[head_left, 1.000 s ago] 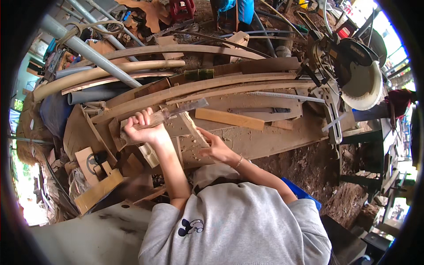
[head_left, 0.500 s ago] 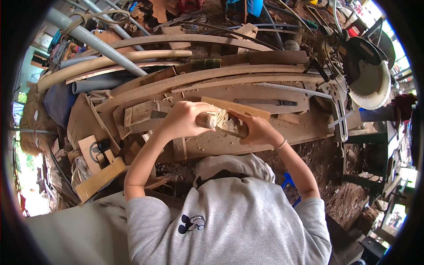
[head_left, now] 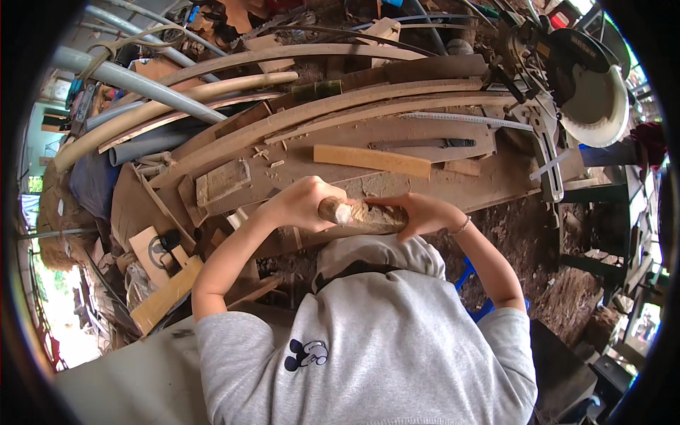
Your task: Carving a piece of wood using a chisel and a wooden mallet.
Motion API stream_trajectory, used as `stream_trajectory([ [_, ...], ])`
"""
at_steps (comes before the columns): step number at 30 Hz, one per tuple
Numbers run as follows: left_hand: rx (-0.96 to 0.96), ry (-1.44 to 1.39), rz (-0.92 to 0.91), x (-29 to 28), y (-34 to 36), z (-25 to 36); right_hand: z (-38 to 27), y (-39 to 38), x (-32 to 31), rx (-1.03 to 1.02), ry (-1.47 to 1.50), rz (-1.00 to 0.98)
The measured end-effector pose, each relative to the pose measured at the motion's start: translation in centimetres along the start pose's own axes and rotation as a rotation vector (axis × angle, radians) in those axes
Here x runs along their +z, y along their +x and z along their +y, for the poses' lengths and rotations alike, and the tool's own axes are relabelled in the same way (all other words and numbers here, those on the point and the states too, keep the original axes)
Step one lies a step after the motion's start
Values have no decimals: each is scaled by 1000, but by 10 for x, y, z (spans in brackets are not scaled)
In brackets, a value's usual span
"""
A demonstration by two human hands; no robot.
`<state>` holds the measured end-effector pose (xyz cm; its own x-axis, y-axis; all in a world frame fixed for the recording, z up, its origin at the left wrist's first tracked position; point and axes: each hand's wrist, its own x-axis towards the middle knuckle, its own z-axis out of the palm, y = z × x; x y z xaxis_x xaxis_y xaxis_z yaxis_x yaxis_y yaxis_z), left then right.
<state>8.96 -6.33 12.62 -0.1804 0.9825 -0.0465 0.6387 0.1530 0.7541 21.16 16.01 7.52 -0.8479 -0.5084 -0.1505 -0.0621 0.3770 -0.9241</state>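
Observation:
My left hand (head_left: 306, 204) is closed around a round-ended stick of wood (head_left: 333, 210) with a pale, cut tip. My right hand (head_left: 423, 215) grips a carved piece of wood (head_left: 375, 218) from its right end, thumb on the near side and fingers on the far side. Rough cut marks show on its upper face. The two wooden parts meet between my hands, close to my body over the bench's near edge. Whether they are joined or separate I cannot tell. A flat yellowish wooden block (head_left: 372, 160) lies on the bench beyond my hands.
Wood chips litter the workbench (head_left: 283, 152). Behind the block lie a dark narrow blade-like tool (head_left: 425, 144) and a white ruler (head_left: 467, 120). Long curved wooden strips (head_left: 340, 104) and grey pipes (head_left: 142, 81) fill the back. A circular saw (head_left: 588, 99) stands at the right.
Both hands have come nearer my body with the wood, uncovering the yellowish block. A grey flat blade-like strip beside my left hand no longer shows. The view has shifted slightly.

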Motion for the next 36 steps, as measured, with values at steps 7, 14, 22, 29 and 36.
stream_trajectory([
  [7, 72, -129, 48, 18, -3, -9, -1, -3, 1, 211, 95, -201],
  [14, -81, -218, 251, 15, -13, -30, 8, 11, 10, 187, 7, -32],
  [22, -98, -530, 1677, -22, -60, -50, 77, 105, 52, 331, 179, 143],
  [29, -825, -150, 1281, 9, -71, -77, 92, 203, 103, 286, 100, 283],
  [36, -1188, -86, 903, 74, -47, -155, 93, 228, 101, 247, 17, 306],
])
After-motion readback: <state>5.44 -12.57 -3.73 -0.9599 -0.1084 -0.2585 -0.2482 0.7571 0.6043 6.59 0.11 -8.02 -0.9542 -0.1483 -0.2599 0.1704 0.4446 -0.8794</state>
